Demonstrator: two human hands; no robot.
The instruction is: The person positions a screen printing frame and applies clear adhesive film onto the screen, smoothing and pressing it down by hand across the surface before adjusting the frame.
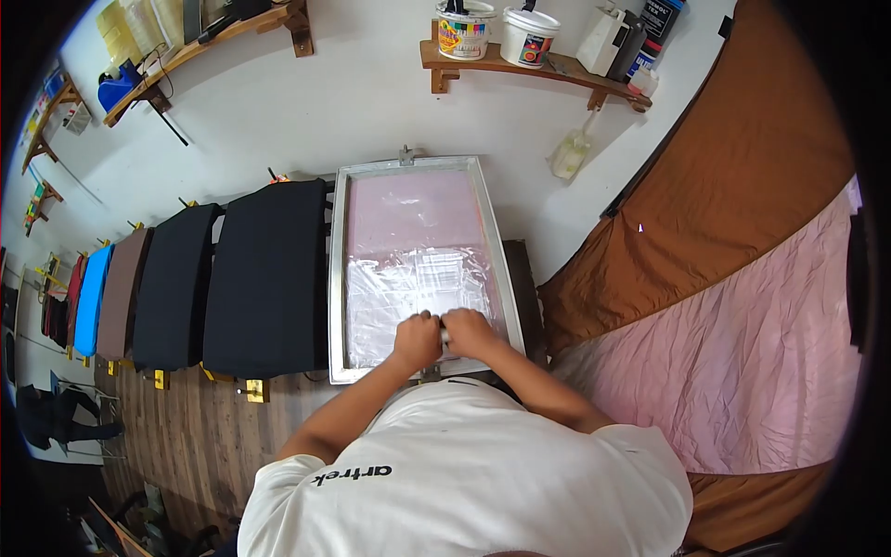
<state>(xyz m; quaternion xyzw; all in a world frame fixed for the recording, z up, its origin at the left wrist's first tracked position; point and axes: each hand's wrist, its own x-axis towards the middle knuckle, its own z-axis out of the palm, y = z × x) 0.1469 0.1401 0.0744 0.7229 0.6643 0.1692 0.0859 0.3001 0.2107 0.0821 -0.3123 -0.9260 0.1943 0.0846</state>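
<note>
While you lean over the metal frame (338, 269), it lies in front of you, to the right of a row of cloth-covered boards; your left hand (419, 340) and your right hand (471, 332) are side by side over its near end, fingers clenched, apparently both grasping a short grey piece (445, 336) that shows between the fists; the rest of that piece is hidden by your hands.

As far as I can judge, you are partway through: the frame is down flat and your grip is set, while raising the frame is not yet done; a pinkish sheet (401, 209) fills it, shiny and crinkled over the nearer half; whatever lies beneath is hidden. The nearest black cloth (267, 274), the brown cloth (121, 292) and the blue cloth (93, 302) are already stretched over their boards; I can make out no mark on them, so I cannot tell how much work they have left.

On the shelf (557, 79) ahead stand two white tubs, a left tub (466, 39) and a right tub (530, 42), with a pale jug (600, 39) beside them; their contents are out of sight.
</note>
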